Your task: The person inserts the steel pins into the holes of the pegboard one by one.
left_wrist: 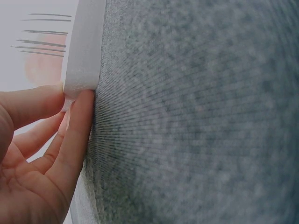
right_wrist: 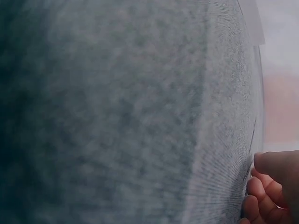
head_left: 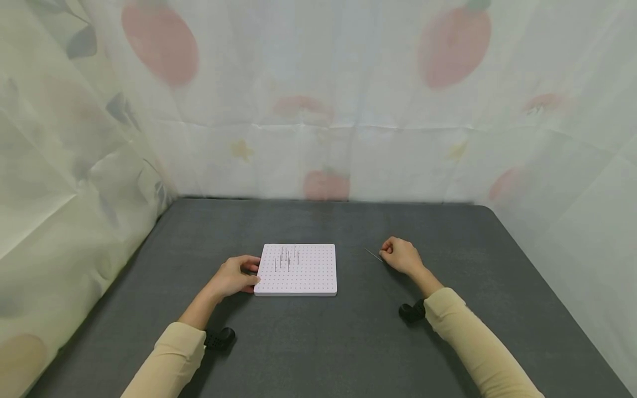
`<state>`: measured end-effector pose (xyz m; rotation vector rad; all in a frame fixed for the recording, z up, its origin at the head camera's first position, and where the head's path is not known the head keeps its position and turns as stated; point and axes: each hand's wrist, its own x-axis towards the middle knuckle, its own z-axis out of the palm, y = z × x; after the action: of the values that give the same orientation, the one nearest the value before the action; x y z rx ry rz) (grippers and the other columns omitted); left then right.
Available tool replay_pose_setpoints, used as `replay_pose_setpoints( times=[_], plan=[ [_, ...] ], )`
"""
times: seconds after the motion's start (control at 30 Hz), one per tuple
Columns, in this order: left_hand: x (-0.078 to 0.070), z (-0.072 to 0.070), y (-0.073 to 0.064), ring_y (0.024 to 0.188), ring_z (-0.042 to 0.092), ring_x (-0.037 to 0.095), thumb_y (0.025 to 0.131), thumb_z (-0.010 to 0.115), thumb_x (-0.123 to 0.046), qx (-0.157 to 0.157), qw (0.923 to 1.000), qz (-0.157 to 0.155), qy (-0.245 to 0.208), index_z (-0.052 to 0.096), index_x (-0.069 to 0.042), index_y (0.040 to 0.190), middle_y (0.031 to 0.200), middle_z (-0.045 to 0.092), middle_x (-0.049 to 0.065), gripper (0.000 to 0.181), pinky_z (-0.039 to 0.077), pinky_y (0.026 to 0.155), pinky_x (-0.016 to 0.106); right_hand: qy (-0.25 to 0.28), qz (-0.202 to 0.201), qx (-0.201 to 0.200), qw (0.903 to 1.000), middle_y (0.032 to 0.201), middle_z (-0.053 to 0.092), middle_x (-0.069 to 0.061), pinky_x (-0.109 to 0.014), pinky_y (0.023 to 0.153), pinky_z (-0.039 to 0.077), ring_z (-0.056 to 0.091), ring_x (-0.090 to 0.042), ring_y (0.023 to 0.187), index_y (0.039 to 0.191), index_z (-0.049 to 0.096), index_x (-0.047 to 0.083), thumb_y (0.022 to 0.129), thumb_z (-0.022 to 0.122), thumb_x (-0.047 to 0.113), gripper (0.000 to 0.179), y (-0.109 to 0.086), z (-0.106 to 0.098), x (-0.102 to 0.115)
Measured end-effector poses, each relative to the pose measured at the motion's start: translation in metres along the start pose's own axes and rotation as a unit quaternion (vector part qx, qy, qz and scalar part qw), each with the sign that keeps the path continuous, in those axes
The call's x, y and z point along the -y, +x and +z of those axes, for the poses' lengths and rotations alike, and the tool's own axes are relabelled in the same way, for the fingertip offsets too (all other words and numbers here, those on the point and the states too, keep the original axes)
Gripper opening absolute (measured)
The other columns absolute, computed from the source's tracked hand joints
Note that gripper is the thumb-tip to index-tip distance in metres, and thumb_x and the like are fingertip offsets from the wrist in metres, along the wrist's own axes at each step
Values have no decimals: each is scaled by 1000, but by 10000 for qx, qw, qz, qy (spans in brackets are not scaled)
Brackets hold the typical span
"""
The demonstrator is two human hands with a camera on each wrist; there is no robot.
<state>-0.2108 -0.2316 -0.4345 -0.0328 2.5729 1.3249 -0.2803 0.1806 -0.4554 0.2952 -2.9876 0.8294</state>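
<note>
A white pegboard (head_left: pixel 313 279) with rows of small holes lies left of the middle of the table, several thin metal pins (head_left: pixel 288 264) standing upright in its far left part. My left hand (head_left: pixel 234 276) holds the board's left edge. In the left wrist view, the thumb is at the top edge of the board (left_wrist: pixel 84 51) and a fingertip at its lower edge. To the right of the board, my right hand (head_left: pixel 402 257) pinches one end of a thin metal pin (head_left: pixel 373 254), which slants low over the table toward the far left.
The dark grey table (head_left: pixel 308 348) stands against a patterned white curtain (head_left: pixel 388 160) at the back. More curtain (head_left: pixel 59 221) hangs along its left side, and another stretch on the right. Black wrist cameras (head_left: pixel 412 313) sit at both cuffs, close over the tabletop.
</note>
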Motion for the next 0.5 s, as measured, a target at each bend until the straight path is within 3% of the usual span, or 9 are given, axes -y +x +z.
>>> replay_pose_setpoints(
  times=[0.5],
  plan=[
    [2,0,1,84,68,17,86,67,1,-24,10000,39,-47,51,5,137,124,59,26,54,63,69,35,-165,117,-41,9998,89,68,-11,-35,64,51,61,-19,74,95,68,3,91,67,17,15,-6,0,3]
  ],
)
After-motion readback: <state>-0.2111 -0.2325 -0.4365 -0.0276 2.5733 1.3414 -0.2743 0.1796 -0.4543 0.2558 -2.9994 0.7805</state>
